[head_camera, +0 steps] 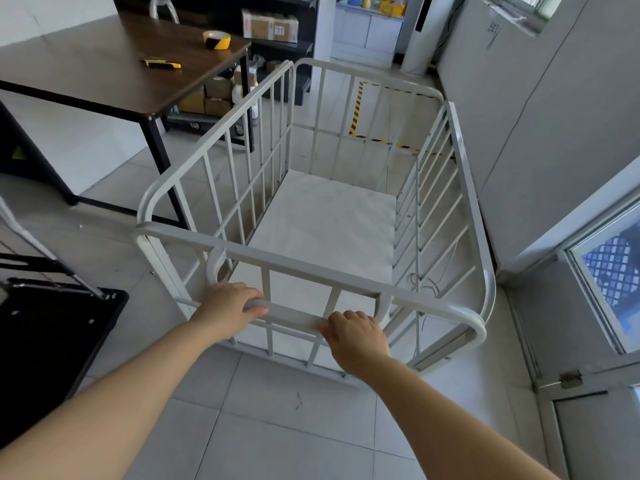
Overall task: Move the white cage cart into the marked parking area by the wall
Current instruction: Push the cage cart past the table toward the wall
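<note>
My left grip (pixel 232 303) and right grip (pixel 356 337) clasp the cart's (pixel 464 174) handle (pixel 294 315). The cart's long axis points straight ahead to the taped bay (pixel 356 109) beyond its far end.

Both hands, left hand (pixel 231 304) and right hand (pixel 356 337), grip the white cage cart's (pixel 325 216) handle bar (pixel 294 315), striped floor tape (pixel 356 109) ahead.

The fingers of the left hand (pixel 230 303) and the right hand (pixel 358 337) curl over the handle (pixel 294 315), so their tips are mostly out of sight. The wheels of the cart (pixel 311 268) are hidden below it. Its bars partly cover the tape (pixel 356 109) in the upper middle. The left edge cuts the table (pixel 104 74). The writing (pixel 493 32) at the upper right is too small to read.
</note>
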A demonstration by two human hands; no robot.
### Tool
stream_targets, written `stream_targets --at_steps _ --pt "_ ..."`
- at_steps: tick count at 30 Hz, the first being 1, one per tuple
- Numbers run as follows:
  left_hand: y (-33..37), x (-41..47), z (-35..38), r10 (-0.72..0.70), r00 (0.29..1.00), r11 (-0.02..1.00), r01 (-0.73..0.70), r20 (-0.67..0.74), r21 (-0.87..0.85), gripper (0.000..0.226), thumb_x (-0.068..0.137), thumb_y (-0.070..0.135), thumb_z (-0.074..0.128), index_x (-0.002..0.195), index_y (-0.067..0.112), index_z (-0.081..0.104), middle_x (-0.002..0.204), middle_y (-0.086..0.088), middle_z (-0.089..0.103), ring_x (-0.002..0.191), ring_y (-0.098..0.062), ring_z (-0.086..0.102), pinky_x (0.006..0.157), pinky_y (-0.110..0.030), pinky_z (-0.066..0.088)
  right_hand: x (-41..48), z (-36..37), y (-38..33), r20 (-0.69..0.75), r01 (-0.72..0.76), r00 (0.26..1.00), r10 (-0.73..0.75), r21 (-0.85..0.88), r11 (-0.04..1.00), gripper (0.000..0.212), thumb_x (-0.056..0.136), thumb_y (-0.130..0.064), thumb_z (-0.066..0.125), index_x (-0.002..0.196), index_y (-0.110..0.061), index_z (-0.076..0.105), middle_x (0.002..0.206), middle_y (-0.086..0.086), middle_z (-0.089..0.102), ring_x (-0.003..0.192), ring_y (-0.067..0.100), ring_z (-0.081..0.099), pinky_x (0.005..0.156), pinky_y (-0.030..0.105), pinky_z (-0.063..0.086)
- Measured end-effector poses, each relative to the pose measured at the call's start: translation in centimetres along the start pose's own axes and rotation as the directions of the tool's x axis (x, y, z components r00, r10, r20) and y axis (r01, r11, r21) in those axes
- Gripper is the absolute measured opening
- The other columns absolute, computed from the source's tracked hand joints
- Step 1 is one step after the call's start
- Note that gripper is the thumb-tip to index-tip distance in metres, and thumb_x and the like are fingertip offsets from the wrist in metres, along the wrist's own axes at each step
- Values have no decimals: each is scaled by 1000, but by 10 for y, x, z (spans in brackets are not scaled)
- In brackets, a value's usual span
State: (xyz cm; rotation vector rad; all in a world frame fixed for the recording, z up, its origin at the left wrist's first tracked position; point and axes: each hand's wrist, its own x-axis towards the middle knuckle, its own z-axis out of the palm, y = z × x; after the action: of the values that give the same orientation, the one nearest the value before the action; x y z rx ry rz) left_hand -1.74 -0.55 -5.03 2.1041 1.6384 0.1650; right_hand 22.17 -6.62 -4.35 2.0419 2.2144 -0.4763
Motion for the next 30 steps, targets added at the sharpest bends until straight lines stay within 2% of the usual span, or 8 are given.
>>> stream_targets --at_steps 4,6,9,11,13,16,22,30 --pt "-4 5 -1 82 989 979 -104 126 177 38 98 48 39 125 27 56 118 6 61 113 -19 47 100 -30 26 2 8 3 -51 72 996 -76 -71 995 44 100 -45 18 97 -17 52 87 4 62 88 28 55 91 37 37" --pt "-8 8 -1 89 978 973 -126 190 194 38 99 48 35 125 28 53 116 7 60 114 -17 47 101 -31 22 4 10 5 -68 104 992 -111 -89 990 43 100 -44 16 94 -17 49 81 3 58 83 28 55 88 38 36" --pt "-13 14 1 115 965 964 -165 234 208 35 99 48 33 116 27 54 106 7 58 106 -15 46 94 -30 22 7 11 9 -81 167 981 -176 -108 980 51 94 -50 4 93 -19 46 76 -2 50 80 26 54 86 38 38" --pt "-16 17 2 130 962 950 -190 240 249 34 99 49 31 105 24 53 99 7 55 98 -13 42 90 -29 21 10 11 12 -92 206 972 -217 -119 971 60 89 -58 -5 91 -21 43 78 -2 52 80 25 54 83 37 37" --pt "-18 21 4 139 962 941 -202 235 272 32 99 50 30 98 24 49 95 8 52 95 -12 39 89 -28 20 13 11 14 -98 227 966 -238 -115 967 57 87 -59 -5 87 -22 38 80 -1 55 80 26 56 78 37 35" --pt "-20 26 4 151 962 937 -212 227 276 33 99 49 30 99 23 50 96 7 51 95 -13 38 89 -28 19 19 10 14 -104 228 965 -240 -119 967 46 92 -56 4 86 -22 35 78 -1 54 79 26 57 75 37 33" --pt "-21 45 1 147 960 938 -212 239 275 36 99 49 29 100 21 51 97 5 52 96 -14 38 87 -29 19 34 7 13 -144 208 964 -225 -124 970 64 74 -58 -19 85 -22 33 73 -3 47 70 26 49 72 37 30" --pt "-22 79 -8 153 961 937 -215 231 275 35 100 47 28 102 20 51 99 5 52 99 -14 38 87 -29 19 68 2 21 -194 198 955 -224 -142 970 64 76 -58 -19 83 -22 34 71 -3 48 64 25 42 69 37 29"
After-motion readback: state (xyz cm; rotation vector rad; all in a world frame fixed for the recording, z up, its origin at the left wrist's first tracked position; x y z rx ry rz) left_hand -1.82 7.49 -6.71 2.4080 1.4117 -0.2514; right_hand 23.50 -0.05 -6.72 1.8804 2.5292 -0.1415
